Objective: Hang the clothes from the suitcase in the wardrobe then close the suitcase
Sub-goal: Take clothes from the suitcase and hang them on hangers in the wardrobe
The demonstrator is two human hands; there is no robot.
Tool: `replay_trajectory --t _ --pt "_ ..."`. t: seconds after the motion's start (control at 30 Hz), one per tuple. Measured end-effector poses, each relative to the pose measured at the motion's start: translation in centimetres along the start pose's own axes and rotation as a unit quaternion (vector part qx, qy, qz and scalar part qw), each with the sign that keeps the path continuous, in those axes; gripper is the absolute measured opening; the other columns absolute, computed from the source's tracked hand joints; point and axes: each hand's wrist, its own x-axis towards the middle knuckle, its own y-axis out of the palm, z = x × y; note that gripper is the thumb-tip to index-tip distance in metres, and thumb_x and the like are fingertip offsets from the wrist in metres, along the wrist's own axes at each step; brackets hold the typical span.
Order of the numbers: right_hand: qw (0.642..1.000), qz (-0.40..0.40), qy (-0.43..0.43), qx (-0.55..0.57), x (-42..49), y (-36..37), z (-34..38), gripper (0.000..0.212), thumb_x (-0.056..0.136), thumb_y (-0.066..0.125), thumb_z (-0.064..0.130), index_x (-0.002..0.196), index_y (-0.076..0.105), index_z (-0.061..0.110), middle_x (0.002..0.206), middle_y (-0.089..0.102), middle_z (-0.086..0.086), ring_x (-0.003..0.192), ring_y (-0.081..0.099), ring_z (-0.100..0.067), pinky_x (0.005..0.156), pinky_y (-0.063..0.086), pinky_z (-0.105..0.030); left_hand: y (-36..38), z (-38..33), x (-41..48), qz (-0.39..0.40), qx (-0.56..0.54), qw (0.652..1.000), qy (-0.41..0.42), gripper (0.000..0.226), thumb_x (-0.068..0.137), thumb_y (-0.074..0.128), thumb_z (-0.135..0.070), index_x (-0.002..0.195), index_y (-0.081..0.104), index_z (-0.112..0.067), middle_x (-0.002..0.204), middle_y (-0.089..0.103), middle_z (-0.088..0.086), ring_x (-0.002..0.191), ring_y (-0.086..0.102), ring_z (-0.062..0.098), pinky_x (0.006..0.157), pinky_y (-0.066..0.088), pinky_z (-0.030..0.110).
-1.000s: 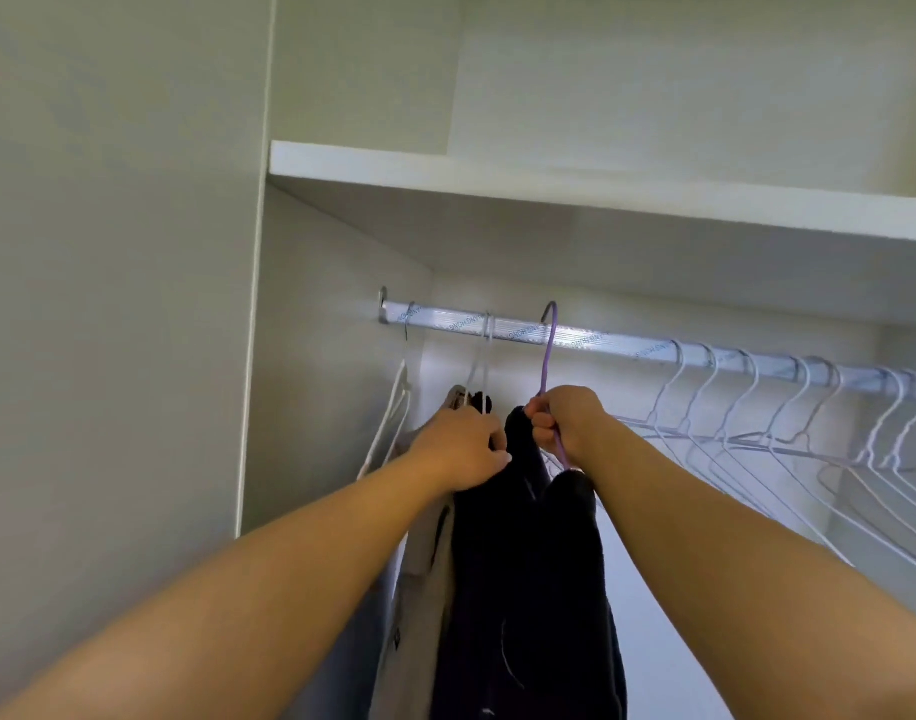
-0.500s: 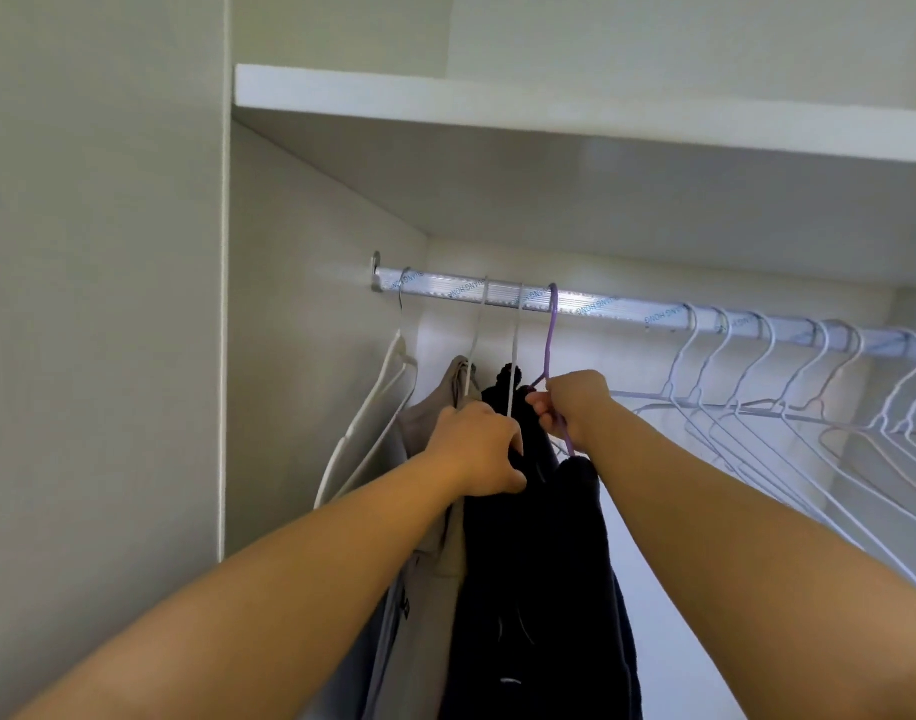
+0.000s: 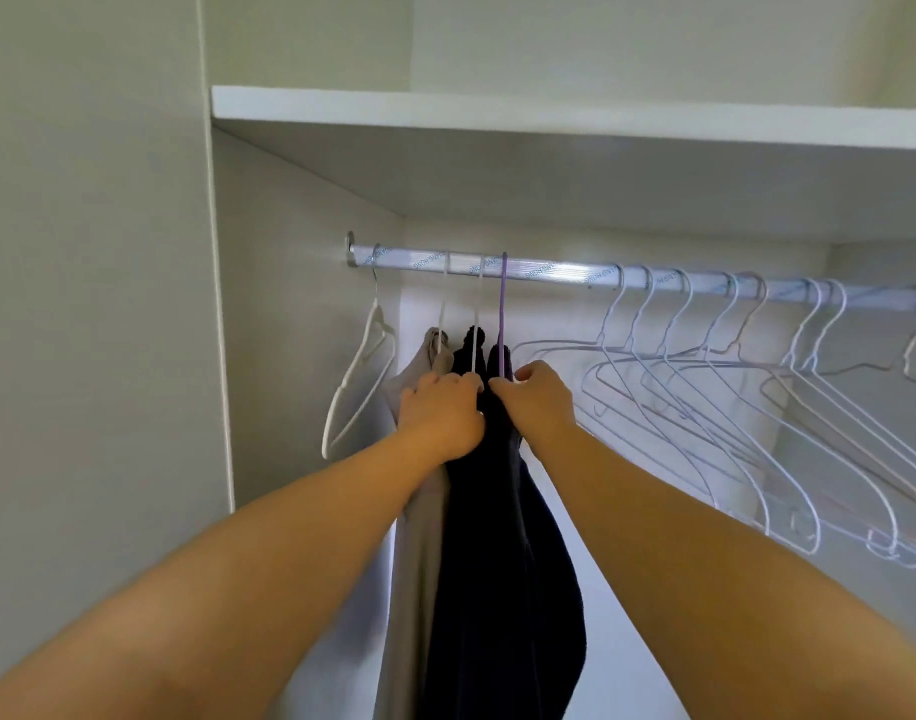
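Both fists are curled: the left hand [image 3: 440,415] grips the dark garment [image 3: 497,563] at its top, while the right hand [image 3: 541,402] pinches the purple hanger [image 3: 503,314] on the rail [image 3: 549,272].

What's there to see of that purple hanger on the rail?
The purple hanger is thin, seemingly coated wire. Its hook sits over the metal rail, right of two white hangers, its neck hanging straight down. A dark garment drapes from it, hiding its shoulders. The right hand grips the base of its neck; the left hand grips the neighbouring clothes.
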Motion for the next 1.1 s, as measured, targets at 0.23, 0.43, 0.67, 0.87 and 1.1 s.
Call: replay_trajectory --t 0.23,0.43,0.67,0.87,1.1 --pt "0.999 0.039 -0.027 0.006 -9.0 -2.9 -2.0 0.033 0.088 0.054 0.025 0.118 0.047 0.01 0.116 0.056 -0.012 0.098 0.054 -0.023 0.079 0.045 -0.033 -1.7 -2.4 -9.0 0.011 -0.016 0.997 -0.079 0.038 0.091 0.044 -0.019 0.129 0.047 -0.02 0.127 0.054 0.007 0.117 0.048 0.027 0.091 0.04 0.033" --pt "0.993 0.119 -0.016 0.018 -18.8 -5.2 -4.4 0.037 0.092 0.05 0.018 0.127 0.045 0.008 0.122 0.054 -0.013 0.094 0.052 -0.024 0.079 0.045 -0.033 -1.5 -4.9 -18.9 0.042 -0.033 0.989 -0.141 0.036 0.093 0.042 -0.017 0.129 0.046 -0.017 0.124 0.054 0.011 0.114 0.048 0.032 0.09 0.04 0.035" --pt "0.975 0.222 0.029 -0.003 -31.5 -4.7 -6.9 0.025 0.094 0.046 0.014 0.117 0.052 0.006 0.107 0.055 -0.011 0.089 0.051 -0.025 0.076 0.042 -0.033 0.6 -4.7 -33.5 0.087 -0.077 0.966 -0.23 0.037 0.094 0.044 -0.02 0.13 0.046 -0.018 0.127 0.057 0.009 0.117 0.051 0.029 0.096 0.044 0.034" --pt "0.944 0.325 0.045 -0.027 -40.2 -1.0 -7.4 0.008 0.093 0.043 0.011 0.087 0.048 0.013 0.082 0.049 -0.003 0.078 0.045 -0.022 0.066 0.035 -0.025 2.1 -1.8 -44.7 0.103 -0.11 0.938 -0.312 0.031 0.094 0.046 -0.019 0.124 0.052 -0.02 0.124 0.057 0.003 0.111 0.055 0.024 0.094 0.046 0.032" --pt "0.896 0.437 0.075 -0.029 -48.5 5.6 -7.6 0.008 0.091 0.047 0.011 0.096 0.052 0.012 0.082 0.052 -0.004 0.083 0.048 -0.024 0.065 0.038 -0.023 2.6 3.2 -54.5 0.134 -0.131 0.896 -0.403 0.025 0.091 0.048 -0.02 0.112 0.062 -0.022 0.121 0.059 0.002 0.109 0.056 0.022 0.092 0.046 0.027"
